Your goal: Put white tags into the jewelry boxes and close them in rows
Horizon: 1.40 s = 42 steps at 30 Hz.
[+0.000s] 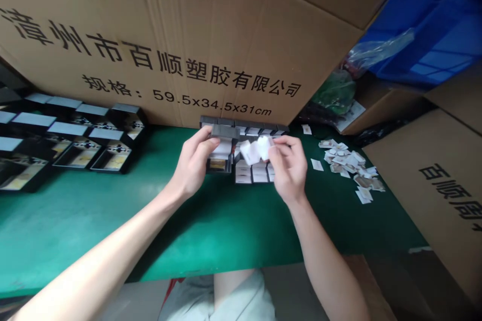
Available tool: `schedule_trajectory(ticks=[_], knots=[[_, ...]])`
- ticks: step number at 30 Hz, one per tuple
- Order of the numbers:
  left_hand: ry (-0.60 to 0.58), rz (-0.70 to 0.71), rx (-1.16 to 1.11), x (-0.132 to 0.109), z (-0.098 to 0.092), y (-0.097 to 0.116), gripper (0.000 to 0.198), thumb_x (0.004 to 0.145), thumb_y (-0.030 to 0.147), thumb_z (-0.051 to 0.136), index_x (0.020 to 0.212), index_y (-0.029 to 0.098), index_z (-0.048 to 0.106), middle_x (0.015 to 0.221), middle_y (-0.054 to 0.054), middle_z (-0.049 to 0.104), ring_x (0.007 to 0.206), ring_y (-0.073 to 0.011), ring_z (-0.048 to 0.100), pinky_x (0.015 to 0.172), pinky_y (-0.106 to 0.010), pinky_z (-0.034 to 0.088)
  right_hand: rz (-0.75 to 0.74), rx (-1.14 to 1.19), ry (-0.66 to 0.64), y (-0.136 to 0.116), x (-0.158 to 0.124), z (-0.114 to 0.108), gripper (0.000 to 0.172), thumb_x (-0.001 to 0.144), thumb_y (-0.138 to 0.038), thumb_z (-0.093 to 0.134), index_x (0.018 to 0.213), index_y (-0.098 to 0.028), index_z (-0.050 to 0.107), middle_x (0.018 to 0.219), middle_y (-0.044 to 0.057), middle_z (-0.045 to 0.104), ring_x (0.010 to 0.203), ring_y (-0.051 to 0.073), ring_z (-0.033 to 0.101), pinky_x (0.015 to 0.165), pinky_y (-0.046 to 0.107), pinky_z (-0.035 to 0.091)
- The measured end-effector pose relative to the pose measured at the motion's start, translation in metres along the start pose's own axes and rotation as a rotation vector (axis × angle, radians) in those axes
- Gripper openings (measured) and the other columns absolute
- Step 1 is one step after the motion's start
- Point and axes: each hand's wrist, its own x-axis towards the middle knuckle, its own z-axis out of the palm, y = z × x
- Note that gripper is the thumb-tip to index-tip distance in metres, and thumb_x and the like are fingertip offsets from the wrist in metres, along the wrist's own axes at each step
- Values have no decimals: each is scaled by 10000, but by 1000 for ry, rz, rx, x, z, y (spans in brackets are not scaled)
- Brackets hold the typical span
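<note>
My left hand (pixel 195 160) grips a small black box with a raised lid (pixel 225 133), thumb on the lid's edge. Inside it are a white lining and, at the front, a yellowish part. Just right of it, my right hand (pixel 289 165) pinches several small white cards (pixel 257 149), fanned out and somewhat blurred. Under and behind the cards stand rows of small black boxes with white insides (pixel 251 174), partly covered by my right hand. Farther right, a loose heap of small white cards (pixel 344 159) lies on the green table (pixel 181 241).
Several open black boxes (pixel 113 160) with yellowish insides stand in rows at the left. A large printed carton (pixel 169 25) walls off the back. Another carton (pixel 437 160) stands at the right, and a blue bin (pixel 433 35) sits behind, near plastic bags (pixel 335 91).
</note>
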Motion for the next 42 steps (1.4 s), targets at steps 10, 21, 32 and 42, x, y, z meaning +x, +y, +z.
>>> schedule_trajectory(ticks=[10, 21, 32, 42], knots=[[-92, -17, 3, 0, 0, 3, 239, 903, 391, 531, 925, 194, 664, 893, -24, 667, 814, -227, 560, 737, -317, 445, 14, 46, -141, 2, -10, 17, 173, 995, -371, 606, 1104, -253, 672, 1176, 57, 736, 951, 184, 731, 692, 279, 637], [-73, -12, 1, 1, 0, 3, 233, 928, 369, 528, 976, 199, 680, 939, -13, 693, 849, -215, 579, 760, -299, 437, -166, -189, -66, 0, -8, 17, 219, 938, -250, 670, 1147, -278, 728, 1152, 60, 714, 1066, 220, 690, 876, 376, 622], [-40, 16, 87, 0, 0, 0, 276, 937, 391, 520, 1059, 219, 698, 998, -5, 717, 903, -230, 601, 788, -307, 447, -246, -228, -87, 1, -9, 17, 194, 932, -243, 680, 1120, -278, 714, 1227, 77, 689, 1039, 216, 707, 771, 343, 651], [-11, -14, 94, 2, 0, 1, 246, 927, 386, 518, 978, 219, 693, 923, -3, 714, 841, -225, 606, 746, -305, 458, -345, -253, -282, 3, -6, 7, 407, 937, -181, 677, 1321, -314, 659, 1428, 76, 623, 1174, 238, 691, 895, 402, 661]])
